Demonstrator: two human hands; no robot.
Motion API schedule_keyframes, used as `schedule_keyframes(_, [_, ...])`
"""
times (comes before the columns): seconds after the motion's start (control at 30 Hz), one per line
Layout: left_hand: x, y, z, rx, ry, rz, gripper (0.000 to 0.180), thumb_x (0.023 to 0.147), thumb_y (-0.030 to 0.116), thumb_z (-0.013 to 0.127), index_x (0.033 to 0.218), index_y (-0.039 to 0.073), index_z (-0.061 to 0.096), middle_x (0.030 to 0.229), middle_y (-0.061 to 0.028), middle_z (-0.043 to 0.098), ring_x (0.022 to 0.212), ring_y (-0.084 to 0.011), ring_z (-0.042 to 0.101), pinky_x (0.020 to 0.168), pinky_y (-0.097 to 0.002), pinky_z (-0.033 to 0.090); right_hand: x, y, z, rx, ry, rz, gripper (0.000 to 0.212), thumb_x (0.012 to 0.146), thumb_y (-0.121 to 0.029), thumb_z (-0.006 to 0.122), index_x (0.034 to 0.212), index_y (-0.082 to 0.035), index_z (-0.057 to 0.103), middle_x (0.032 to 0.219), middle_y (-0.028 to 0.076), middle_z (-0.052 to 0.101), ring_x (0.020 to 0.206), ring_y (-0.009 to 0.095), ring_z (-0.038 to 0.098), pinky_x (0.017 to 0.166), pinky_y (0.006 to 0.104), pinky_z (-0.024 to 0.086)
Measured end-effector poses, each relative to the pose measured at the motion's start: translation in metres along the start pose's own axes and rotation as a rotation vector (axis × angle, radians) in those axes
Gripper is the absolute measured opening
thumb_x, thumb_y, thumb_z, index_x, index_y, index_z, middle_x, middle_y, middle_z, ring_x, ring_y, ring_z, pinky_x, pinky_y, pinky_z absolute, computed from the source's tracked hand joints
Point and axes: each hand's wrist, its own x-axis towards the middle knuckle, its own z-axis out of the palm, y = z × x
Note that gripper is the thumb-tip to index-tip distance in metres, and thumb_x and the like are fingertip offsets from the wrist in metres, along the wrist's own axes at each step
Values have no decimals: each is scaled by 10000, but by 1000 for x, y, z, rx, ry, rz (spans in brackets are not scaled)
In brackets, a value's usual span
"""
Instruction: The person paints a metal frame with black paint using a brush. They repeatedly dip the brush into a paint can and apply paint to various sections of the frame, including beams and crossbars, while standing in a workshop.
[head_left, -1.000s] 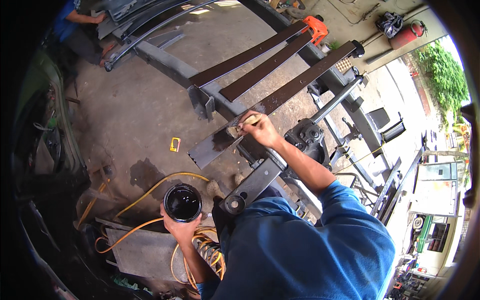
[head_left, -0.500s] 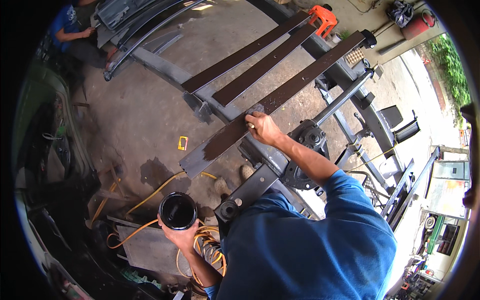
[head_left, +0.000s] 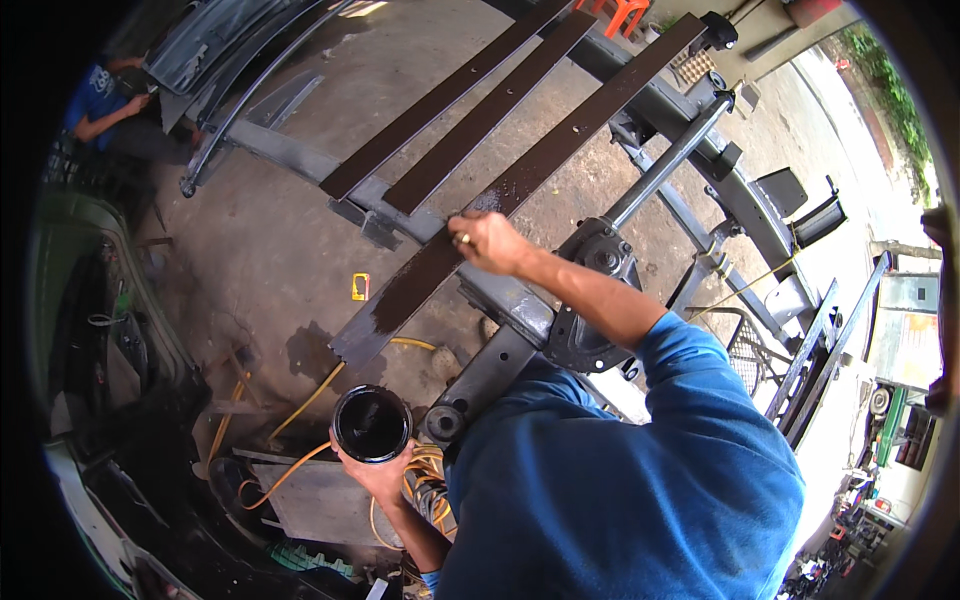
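My left hand (head_left: pixel 375 475) is wrapped round a round, open paint can (head_left: pixel 373 425) with dark, glossy paint inside. My right hand (head_left: pixel 487 243) is closed on a paintbrush (head_left: pixel 465 238); only a pale bit of its handle shows, and the bristles are hidden. That hand is at the nearest of three long, flat metal strips, the brown strip (head_left: pixel 420 275). Dark brown paint covers most of this strip, while its near left end is bare grey. Wet, uneven patches show just beyond my hand. Two more brown strips (head_left: pixel 440 105) (head_left: pixel 490 115) lie alongside it across the frame.
A grey metal vehicle frame (head_left: pixel 505 300) bears the strips. A yellow hose (head_left: pixel 310 405) runs over the floor to a coil beside my left arm. Another person (head_left: pixel 110 110) in blue sits at the far left. An orange stool (head_left: pixel 622 15) stands beyond.
My right hand has moved a little left along the nearest strip with the brush. The can in my left hand is slightly farther right and lower. The whole view has shifted.
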Motion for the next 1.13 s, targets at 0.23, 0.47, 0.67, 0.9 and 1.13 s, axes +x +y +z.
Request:
schedule_keyframes(0.23, [-3,12,18,-35,-131,58,1112,428,290,911,1353,-1,368,1202,-167,560,1086,-298,575,961,-420,442,-1,15,-5,372,201,378,85,774,17,642,846,-23,619,711,67,670,643,136,630,622,304,529])
schedule_keyframes(0.47, [-4,17,23,22,-219,46,1136,380,297,912,1342,-4,386,1206,-156,551,1113,-305,552,984,-421,415,-16,21,-25,-149,209,72,170,791,-24,618,945,-16,545,822,202,566,733,413,599,630,477,487])
schedule_keyframes(0.67, [3,11,17,95,-206,75,1146,376,275,911,1354,2,379,1206,-167,559,1097,-310,571,960,-418,443,-44,-23,11,387,577,529,102,823,-52,666,839,8,585,714,116,673,633,183,656,585,275,509])
schedule_keyframes(0.9, [9,1,7,60,-194,119,1137,386,269,915,1353,0,380,1176,-172,587,1067,-318,600,932,-415,469,-60,-40,41,207,724,709,136,776,-105,669,784,18,610,657,86,664,603,124,616,574,293,494])
schedule_keyframes(1.13, [9,-1,-2,24,-213,87,1130,401,239,911,1370,40,365,1186,-166,592,1068,-333,606,928,-420,477,-64,-26,53,337,1027,645,114,820,-88,661,769,-13,592,624,69,636,594,84,568,557,259,476])
